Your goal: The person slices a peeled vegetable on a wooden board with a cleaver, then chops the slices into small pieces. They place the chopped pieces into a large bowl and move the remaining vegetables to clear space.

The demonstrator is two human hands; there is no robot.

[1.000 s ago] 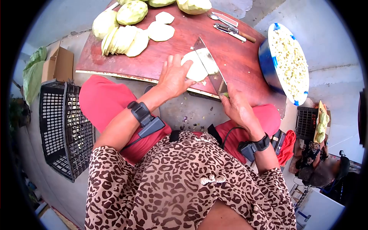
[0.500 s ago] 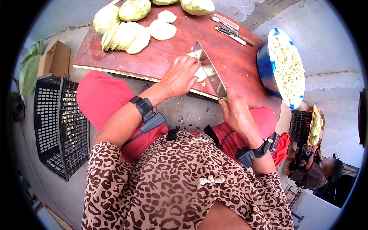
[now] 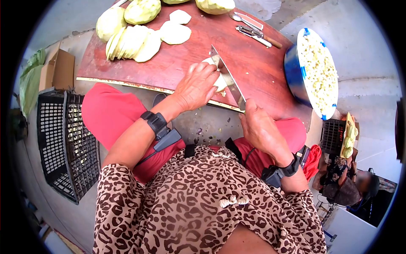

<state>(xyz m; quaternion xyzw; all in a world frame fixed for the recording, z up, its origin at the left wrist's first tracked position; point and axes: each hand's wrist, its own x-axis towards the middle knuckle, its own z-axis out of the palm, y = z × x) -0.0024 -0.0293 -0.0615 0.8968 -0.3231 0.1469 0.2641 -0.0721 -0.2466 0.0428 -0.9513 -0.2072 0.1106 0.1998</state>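
Note:
My left hand [image 3: 197, 86] presses down on pale, peeled vegetable pieces [image 3: 220, 83] near the table's front edge, its fingers bent over them. Gripped in my right hand [image 3: 260, 127] is a wide-bladed knife [image 3: 233, 88], whose handle is mostly hidden by the fingers. The blade stands on edge just right of my left fingers, against the pieces, its tip pointing away from me. Farther back on the left lie a fanned row of round slices [image 3: 134, 44] and two loose slices [image 3: 175, 33]. Peeled whole pale-green vegetables [image 3: 142, 11] sit behind them.
The red wooden table [image 3: 186, 57] carries a spoon and peelers [image 3: 253, 36] at the back right. A blue-and-white basin [image 3: 317, 74] of chopped pieces stands at its right. Black crates [image 3: 80, 144] and a cardboard box [image 3: 63, 70] are left. Another person [image 3: 344, 186] sits far right.
The view has shifted slightly. The knife and my right hand have moved a little left, staying close to my left hand, which keeps pressing on the vegetable pieces.

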